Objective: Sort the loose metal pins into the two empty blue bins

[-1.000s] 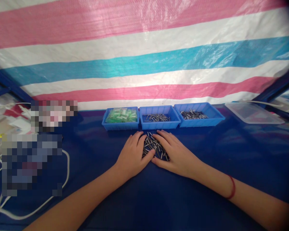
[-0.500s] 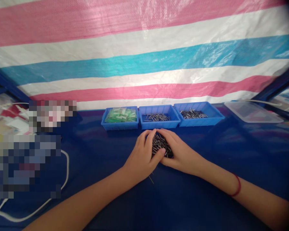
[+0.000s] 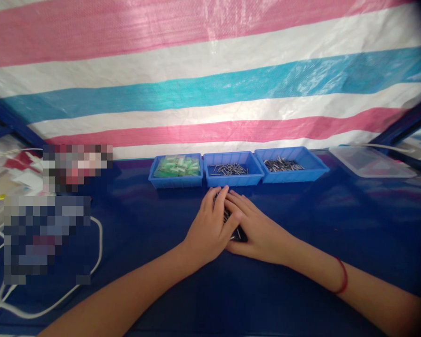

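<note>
On the dark blue table, a pile of thin metal screws or nails (image 3: 236,232) lies between my two hands; the pieces are too small to tell which. My left hand (image 3: 208,223) curves round the left side of the pile, its thumb reaching across to my right hand. From the other side, my right hand (image 3: 257,227) cups the pile, its fingertips meeting those of the left. Most of the pile is hidden under the fingers.
Behind my hands stand three blue bins: the left bin (image 3: 177,182) with green-and-clear bagged pieces, the middle bin (image 3: 233,180) and right bin (image 3: 294,175) with metal pieces. A clear plastic lid (image 3: 372,162) lies right. A white cable (image 3: 100,243) loops at left.
My hands have drawn closer together round the pile, covering more of it. The right hand has shifted left and its fingers overlap the left thumb. The bins have stayed in place.
</note>
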Motion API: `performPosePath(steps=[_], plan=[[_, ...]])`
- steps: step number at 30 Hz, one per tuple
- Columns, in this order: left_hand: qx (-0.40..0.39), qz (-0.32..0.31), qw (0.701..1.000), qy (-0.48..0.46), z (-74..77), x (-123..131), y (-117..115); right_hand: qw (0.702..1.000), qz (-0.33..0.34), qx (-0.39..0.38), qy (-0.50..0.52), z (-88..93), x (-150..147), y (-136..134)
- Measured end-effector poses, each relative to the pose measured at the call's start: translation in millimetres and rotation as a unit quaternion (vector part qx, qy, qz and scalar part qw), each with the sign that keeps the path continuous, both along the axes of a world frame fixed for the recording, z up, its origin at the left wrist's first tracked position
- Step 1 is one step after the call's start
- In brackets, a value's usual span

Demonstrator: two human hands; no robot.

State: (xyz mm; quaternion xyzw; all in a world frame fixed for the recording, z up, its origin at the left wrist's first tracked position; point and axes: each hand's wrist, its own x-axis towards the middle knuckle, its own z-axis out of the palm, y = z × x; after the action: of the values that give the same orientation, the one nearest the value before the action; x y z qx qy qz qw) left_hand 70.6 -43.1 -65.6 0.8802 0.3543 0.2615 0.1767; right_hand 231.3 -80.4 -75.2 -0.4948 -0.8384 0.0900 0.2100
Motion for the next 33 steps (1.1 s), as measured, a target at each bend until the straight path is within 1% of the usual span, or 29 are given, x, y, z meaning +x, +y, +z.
performPosePath(steps=[2,4,6,9,11,13,16,20,24,26,28,29,31,33], plan=[[0.040,0.022,0.999,-0.021,8.4,-7,6,1.000,-0.003,0.024,-0.002,3.6,4,1],[0.113,0.060,0.992,-0.010,17.8,-15,18,0.998,-0.012,0.066,-0.003,8.9,10,5],[0.182,0.090,0.979,0.030,25.2,-21,34,0.992,-0.034,0.125,-0.006,15.1,17,12],[0.236,0.119,0.959,0.106,28.4,-26,56,0.972,-0.088,0.215,-0.022,21.4,28,32],[0.239,0.120,0.954,0.137,25.7,-27,66,0.967,-0.107,0.229,-0.033,22.1,33,45],[0.232,0.117,0.954,0.148,21.4,-29,72,0.971,-0.106,0.210,-0.034,20.3,36,55],[0.225,0.106,0.958,0.142,16.8,-32,73,0.977,-0.101,0.187,-0.014,15.9,37,60],[0.215,0.087,0.965,0.125,15.7,-36,71,0.980,-0.088,0.179,0.011,13.4,38,58],[0.203,0.077,0.969,0.120,17.2,-37,69,0.983,-0.076,0.164,0.020,18.3,40,55],[0.207,0.077,0.970,0.099,20.1,-36,67,0.979,-0.088,0.184,0.024,24.4,34,48],[0.220,0.084,0.970,0.055,25.2,-35,64,0.972,-0.092,0.214,0.031,31.4,19,34],[0.226,0.087,0.970,0.026,28.3,-35,63,0.974,-0.062,0.217,0.036,34.3,9,25],[0.226,0.085,0.970,-0.026,35.1,-33,60,0.983,0.051,0.176,0.023,36.8,-17,5],[0.217,0.082,0.971,-0.058,41.2,-32,57,0.981,0.130,0.144,-0.007,33.6,-42,-11]])
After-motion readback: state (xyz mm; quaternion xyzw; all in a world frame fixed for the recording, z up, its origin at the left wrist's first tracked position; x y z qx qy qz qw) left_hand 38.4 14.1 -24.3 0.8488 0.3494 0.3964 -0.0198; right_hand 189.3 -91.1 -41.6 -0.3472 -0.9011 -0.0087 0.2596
